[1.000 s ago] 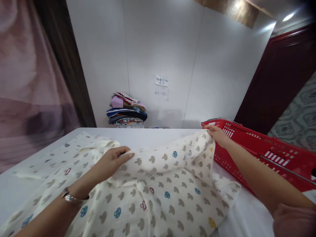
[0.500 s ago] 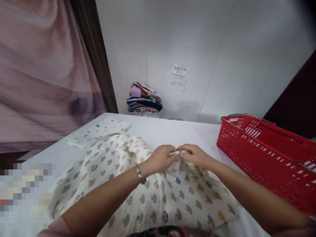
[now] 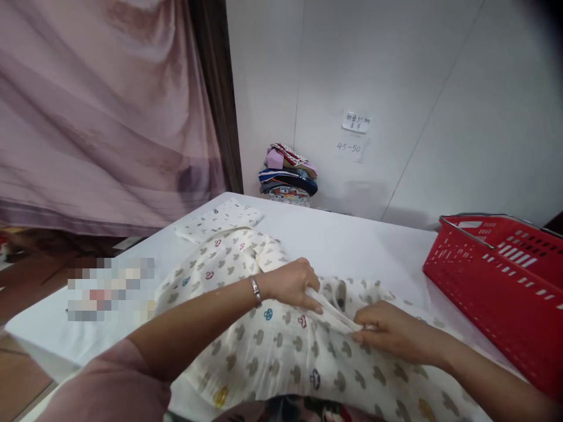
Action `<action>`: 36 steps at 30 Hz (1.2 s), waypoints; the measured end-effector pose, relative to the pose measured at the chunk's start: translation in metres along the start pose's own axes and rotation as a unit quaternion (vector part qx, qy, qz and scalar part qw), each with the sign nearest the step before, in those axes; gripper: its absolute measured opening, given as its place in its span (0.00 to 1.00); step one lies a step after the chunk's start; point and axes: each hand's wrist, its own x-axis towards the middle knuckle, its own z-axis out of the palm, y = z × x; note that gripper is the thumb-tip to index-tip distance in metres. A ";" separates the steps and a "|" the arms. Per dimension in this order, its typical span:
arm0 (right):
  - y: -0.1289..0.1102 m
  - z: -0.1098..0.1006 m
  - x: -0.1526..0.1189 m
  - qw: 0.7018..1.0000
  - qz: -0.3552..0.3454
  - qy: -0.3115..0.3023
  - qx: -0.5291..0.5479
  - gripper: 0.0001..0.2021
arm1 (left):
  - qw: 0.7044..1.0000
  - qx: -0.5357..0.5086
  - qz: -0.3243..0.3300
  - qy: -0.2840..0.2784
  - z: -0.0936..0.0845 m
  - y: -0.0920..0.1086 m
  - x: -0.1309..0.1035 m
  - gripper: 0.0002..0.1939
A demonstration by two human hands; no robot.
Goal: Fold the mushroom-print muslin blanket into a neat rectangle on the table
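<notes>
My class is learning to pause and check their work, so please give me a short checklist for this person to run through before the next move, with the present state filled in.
1. Left hand has hold of the white edge: ok.
2. Right hand grips that same edge: ok.
3. Mushroom-print cloth lies smooth: not ok, it is rumpled and bunched.
4. Red basket apart from the right hand: ok, it stands off to the right.
5. Underside of the cloth free of hidden folds: cannot tell, it faces down on the table.
</notes>
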 end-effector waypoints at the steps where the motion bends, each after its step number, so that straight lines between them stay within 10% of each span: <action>1: 0.001 -0.001 -0.005 0.999 -0.003 0.008 -0.041 0.17 | 1.000 0.029 0.002 -0.009 -0.005 -0.006 -0.004 0.14; 11: 0.050 -0.065 -0.033 0.883 0.125 0.278 -0.356 0.17 | 0.928 0.352 -0.103 0.063 -0.085 -0.022 -0.065 0.13; 15: 0.064 -0.054 -0.026 0.832 0.147 0.325 -0.425 0.15 | 0.884 0.417 -0.167 0.129 -0.047 -0.008 -0.103 0.07; 21: 0.080 -0.011 -0.011 0.861 0.114 0.246 -0.429 0.14 | 0.929 0.302 -0.200 0.070 0.055 0.010 -0.155 0.03; 31: 0.097 -0.003 -0.023 0.873 0.099 0.297 -0.374 0.14 | 0.961 0.215 -0.157 0.073 0.052 0.034 -0.136 0.11; 36: 0.095 0.000 -0.025 0.878 0.092 0.304 -0.357 0.13 | 0.936 0.214 -0.272 0.056 0.069 0.032 -0.112 0.16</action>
